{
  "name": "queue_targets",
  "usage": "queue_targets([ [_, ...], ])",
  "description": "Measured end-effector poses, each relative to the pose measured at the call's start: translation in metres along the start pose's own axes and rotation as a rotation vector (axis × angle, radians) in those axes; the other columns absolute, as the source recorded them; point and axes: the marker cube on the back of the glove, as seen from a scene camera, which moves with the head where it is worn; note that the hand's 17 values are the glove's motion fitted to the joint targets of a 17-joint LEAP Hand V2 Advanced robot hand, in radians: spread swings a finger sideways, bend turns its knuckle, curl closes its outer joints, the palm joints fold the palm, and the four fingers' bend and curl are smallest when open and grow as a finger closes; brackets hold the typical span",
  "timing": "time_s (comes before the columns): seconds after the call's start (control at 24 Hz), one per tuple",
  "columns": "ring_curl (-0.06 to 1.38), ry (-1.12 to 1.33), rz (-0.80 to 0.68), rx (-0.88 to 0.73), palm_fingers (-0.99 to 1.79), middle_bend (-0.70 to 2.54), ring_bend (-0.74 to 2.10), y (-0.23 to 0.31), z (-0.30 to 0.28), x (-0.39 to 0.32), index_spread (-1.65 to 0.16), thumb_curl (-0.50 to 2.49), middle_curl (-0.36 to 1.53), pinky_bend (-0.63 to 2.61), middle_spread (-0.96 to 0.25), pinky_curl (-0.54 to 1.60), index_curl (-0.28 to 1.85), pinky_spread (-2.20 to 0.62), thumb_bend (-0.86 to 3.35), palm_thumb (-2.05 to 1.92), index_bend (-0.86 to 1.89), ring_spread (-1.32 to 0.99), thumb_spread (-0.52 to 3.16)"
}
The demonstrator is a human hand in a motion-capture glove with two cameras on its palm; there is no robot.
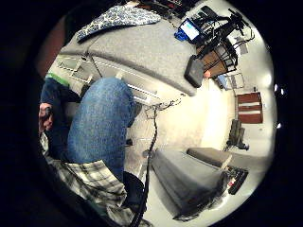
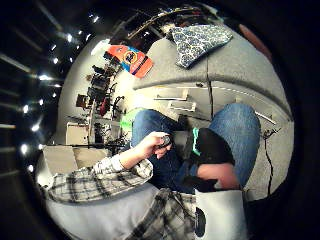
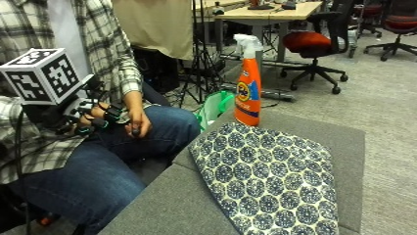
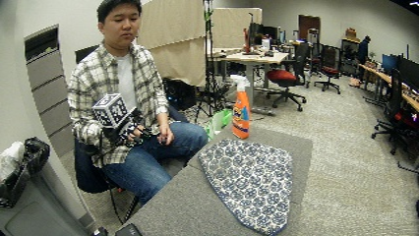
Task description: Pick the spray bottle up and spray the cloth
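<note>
Black-gloved right hand [image 3: 84,115] rests over the seated person's lap, fingers [image 3: 107,117] loosely curled, holding nothing. Bare left hand [image 3: 135,120] lies on the jeans just beside it, pinching a small dark object I cannot identify. Orange plastic spray bottle with white trigger head [image 3: 247,93] stands upright at the far edge of the grey felt-topped bench [image 3: 176,205], well apart from both hands. Blue-and-white patterned cloth [image 3: 267,181] lies flat beside it. Round blue-and-yellow label, wording unreadable. Office chairs and desks behind.

Cloth [image 3: 273,181] cut off at outside view's bottom edge — bottle [image 3: 247,88] label txt unreadable.
</note>
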Motion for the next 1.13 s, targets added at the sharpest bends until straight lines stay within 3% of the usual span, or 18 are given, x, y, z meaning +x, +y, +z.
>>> queue_targets([
  [1.13,0.29,-0.015,0.002,0.013,0.25,0.18,0.27,-0.0038,-0.0061,0.0005,-0.37,0.49,0.32,0.28,-0.07,0.25,0.32,0.21,-0.02,0.69,0.17,0.09,1.11],
])
